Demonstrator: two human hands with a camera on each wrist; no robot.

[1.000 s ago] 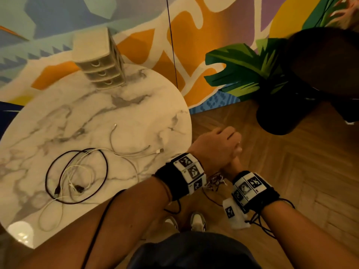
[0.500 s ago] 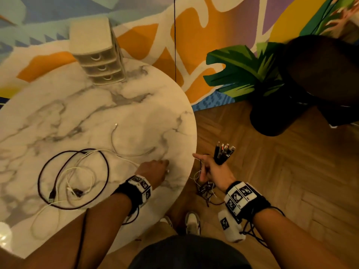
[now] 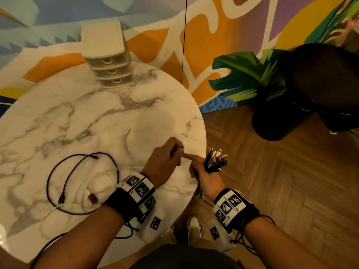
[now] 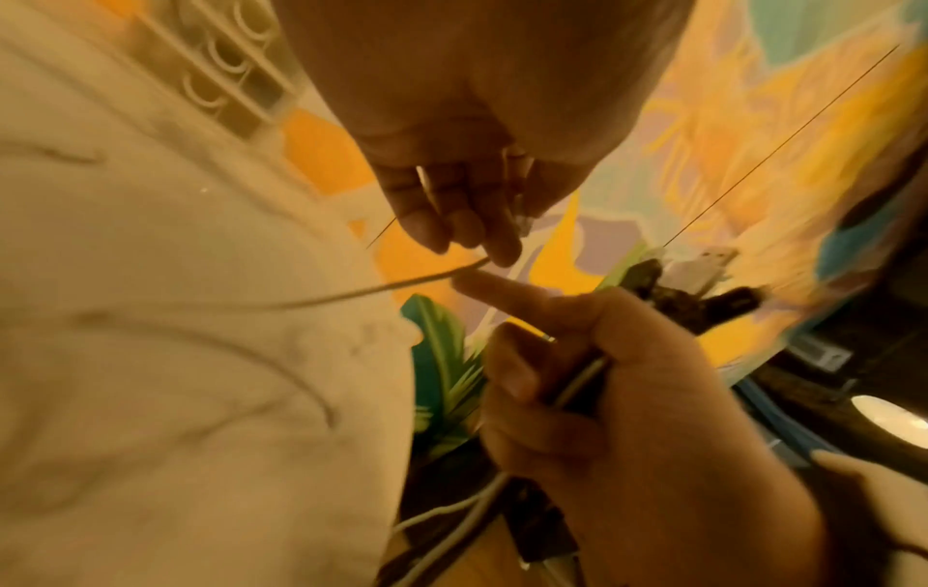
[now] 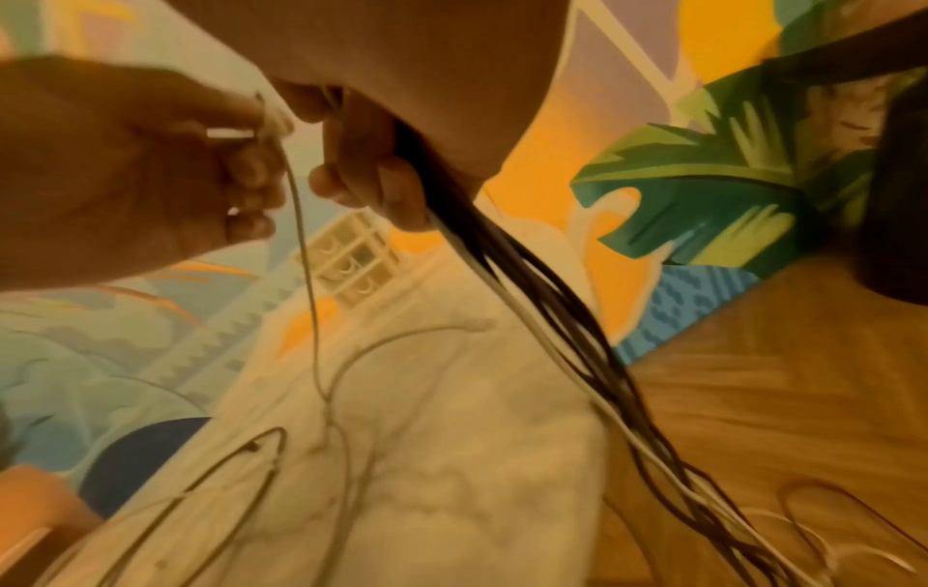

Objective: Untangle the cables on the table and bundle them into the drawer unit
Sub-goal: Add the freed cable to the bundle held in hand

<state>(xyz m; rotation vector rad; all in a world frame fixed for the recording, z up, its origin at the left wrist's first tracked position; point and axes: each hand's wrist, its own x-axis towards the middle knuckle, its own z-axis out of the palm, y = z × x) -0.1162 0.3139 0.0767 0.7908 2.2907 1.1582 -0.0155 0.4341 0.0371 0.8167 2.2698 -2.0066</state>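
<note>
My left hand (image 3: 175,152) hovers over the marble table's (image 3: 97,121) right edge and pinches the plug end of a thin white cable (image 4: 397,282), which trails back across the tabletop. My right hand (image 3: 202,168), just off the edge, grips a bundle of black and white cables (image 5: 507,286); their plugs (image 3: 215,159) stick up and the rest hangs toward the floor. Its index finger reaches to the left fingertips. A black cable loop (image 3: 81,183) tangled with a white cable (image 3: 97,181) lies at the front left. The cream drawer unit (image 3: 110,65) stands at the far edge, drawers closed.
A dark round pot (image 3: 272,123) with a leafy plant stands on the wood floor (image 3: 291,191) to the right. A painted wall (image 3: 213,26) runs behind the table. My shoes (image 3: 194,228) show below the table's edge.
My left hand has lifted off the tabletop with the white cable's plug end and come over beside my right hand. The right hand has risen slightly, its index finger now stretched toward the left.
</note>
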